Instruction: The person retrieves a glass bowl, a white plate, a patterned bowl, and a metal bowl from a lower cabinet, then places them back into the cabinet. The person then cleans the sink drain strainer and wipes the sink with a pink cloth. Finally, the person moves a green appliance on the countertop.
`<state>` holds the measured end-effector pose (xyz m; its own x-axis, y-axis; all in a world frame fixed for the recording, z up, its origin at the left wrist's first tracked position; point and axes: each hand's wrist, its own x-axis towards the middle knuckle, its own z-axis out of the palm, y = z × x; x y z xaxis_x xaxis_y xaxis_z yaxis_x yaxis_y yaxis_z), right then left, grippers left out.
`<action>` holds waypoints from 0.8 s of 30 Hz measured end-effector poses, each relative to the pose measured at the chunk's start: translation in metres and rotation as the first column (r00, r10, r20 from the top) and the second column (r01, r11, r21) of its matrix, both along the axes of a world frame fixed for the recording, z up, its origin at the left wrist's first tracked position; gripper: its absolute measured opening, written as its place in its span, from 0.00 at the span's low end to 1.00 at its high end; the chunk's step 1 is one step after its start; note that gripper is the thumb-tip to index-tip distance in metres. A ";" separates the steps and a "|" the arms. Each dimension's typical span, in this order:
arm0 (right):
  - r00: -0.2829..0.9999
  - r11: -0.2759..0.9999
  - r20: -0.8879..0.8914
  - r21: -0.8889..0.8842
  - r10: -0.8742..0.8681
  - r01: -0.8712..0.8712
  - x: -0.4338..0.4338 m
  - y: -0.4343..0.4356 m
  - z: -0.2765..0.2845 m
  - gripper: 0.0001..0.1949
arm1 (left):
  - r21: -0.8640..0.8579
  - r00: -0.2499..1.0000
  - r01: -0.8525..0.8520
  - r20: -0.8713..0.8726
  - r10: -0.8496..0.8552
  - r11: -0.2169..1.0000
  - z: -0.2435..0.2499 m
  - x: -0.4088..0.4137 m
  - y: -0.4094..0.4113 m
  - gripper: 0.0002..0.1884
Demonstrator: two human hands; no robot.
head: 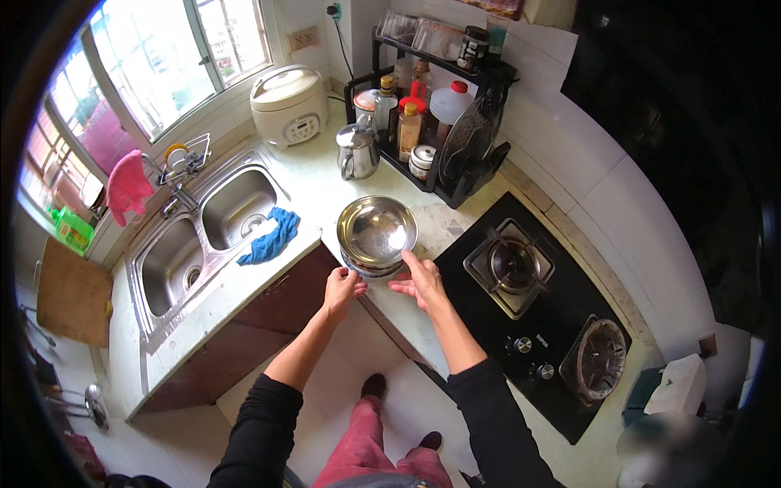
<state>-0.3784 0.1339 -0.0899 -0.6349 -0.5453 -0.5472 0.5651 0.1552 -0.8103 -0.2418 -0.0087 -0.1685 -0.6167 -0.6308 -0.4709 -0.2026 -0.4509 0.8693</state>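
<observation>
On the counter corner stands a stainless steel bowl (377, 229), its shiny inside facing up with nothing in it. It rests on one or more bowls with a patterned outside (373, 266). My left hand (343, 291) is at the near left side of the stack, fingers curled; whether they pinch anything is unclear. At the near right side is my right hand (422, 283), its fingers spread and its thumb at the steel rim. Contact between thumb and rim cannot be judged.
Left is a double sink (235, 204) with a blue cloth (271, 235) on its edge. A steel pot (357, 149), rice cooker (290, 107) and black rack of bottles (454, 189) stand behind the bowls. A black gas hob (488, 323) lies right.
</observation>
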 end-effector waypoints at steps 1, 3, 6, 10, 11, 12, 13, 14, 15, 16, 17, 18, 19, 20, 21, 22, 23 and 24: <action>0.999 1.000 0.042 -0.001 0.009 -0.009 -0.006 -0.012 -0.007 0.31 | 0.026 0.999 0.037 -0.006 -0.037 0.999 -0.002 -0.006 -0.007 0.19; 0.997 1.000 0.079 0.011 0.016 -0.017 -0.012 -0.030 -0.020 0.27 | 0.058 0.999 0.043 -0.015 -0.042 0.997 -0.008 -0.014 -0.019 0.16; 0.997 0.998 0.083 0.069 0.008 -0.014 -0.011 -0.053 -0.033 0.19 | 0.057 0.996 0.012 0.086 -0.017 0.998 -0.018 -0.020 -0.037 0.16; 0.993 0.998 -0.099 0.029 -0.058 0.061 -0.011 -0.058 -0.050 0.12 | 0.002 0.992 0.072 0.100 -0.072 0.997 -0.020 -0.033 -0.045 0.11; 0.988 0.997 -0.140 0.035 -0.066 0.071 -0.015 -0.050 -0.062 0.12 | 0.004 0.993 0.107 0.056 -0.107 0.994 -0.023 -0.036 -0.045 0.11; 0.982 0.998 -0.180 0.016 -0.060 0.064 -0.012 -0.042 -0.069 0.12 | 0.000 0.996 0.093 0.016 -0.093 0.996 -0.025 -0.038 -0.044 0.12; 0.979 0.997 -0.189 -0.022 -0.076 0.074 -0.008 -0.031 -0.070 0.11 | 0.003 0.996 0.084 -0.021 -0.084 0.996 -0.023 -0.039 -0.040 0.13; 0.978 0.994 -0.184 -0.060 -0.097 0.087 -0.002 -0.017 -0.070 0.11 | 0.016 0.993 0.111 -0.027 -0.111 0.994 -0.020 -0.035 -0.035 0.13; 0.986 0.985 -0.116 -0.137 -0.116 0.100 0.012 -0.003 -0.051 0.13 | 0.021 0.992 0.123 -0.023 -0.122 0.992 -0.012 -0.021 -0.037 0.13; 0.990 0.970 -0.052 -0.210 -0.133 0.120 0.023 0.013 -0.028 0.15 | 0.029 0.979 0.183 -0.100 -0.179 0.983 -0.012 -0.006 -0.043 0.14; 0.986 0.949 0.009 -0.268 -0.169 0.166 0.038 0.035 0.010 0.17 | 0.035 0.956 0.243 -0.175 -0.234 0.969 -0.009 0.008 -0.042 0.15; 0.984 0.962 -0.030 -0.216 -0.175 0.164 0.047 0.068 0.021 0.19 | 0.039 0.957 0.225 -0.195 -0.213 0.974 0.009 0.009 -0.018 0.16; 0.980 0.942 -0.015 -0.276 -0.201 0.189 0.061 0.104 0.034 0.19 | 0.043 0.958 0.207 -0.210 -0.194 0.977 0.028 0.014 0.005 0.16; 0.971 0.941 -0.061 -0.270 -0.230 0.206 0.077 0.133 0.032 0.19 | 0.052 0.941 0.273 -0.222 -0.255 0.961 0.039 0.027 0.014 0.18; 0.960 0.941 -0.112 -0.254 -0.257 0.223 0.094 0.162 0.029 0.20 | 0.068 0.919 0.337 -0.239 -0.313 0.939 0.043 0.038 0.024 0.19; 0.965 0.944 -0.042 -0.221 -0.260 0.245 0.111 0.196 0.031 0.21 | 0.092 0.913 0.376 -0.207 -0.352 0.922 0.056 0.049 0.042 0.19; 0.964 0.944 0.031 -0.194 -0.265 0.266 0.131 0.228 0.037 0.21 | 0.113 0.903 0.414 -0.174 -0.392 0.903 0.065 0.059 0.060 0.20; 0.939 0.923 -0.072 -0.222 -0.338 0.315 0.152 0.255 0.039 0.22 | 0.133 0.893 0.442 -0.159 -0.421 0.887 0.062 0.072 0.077 0.20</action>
<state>-0.2261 0.3885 -0.0504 -0.8450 -0.3905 -0.3655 0.4647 -0.1978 -0.8631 -0.1699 0.0680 -0.1067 -0.8698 -0.2107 -0.4462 -0.3061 -0.4787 0.8229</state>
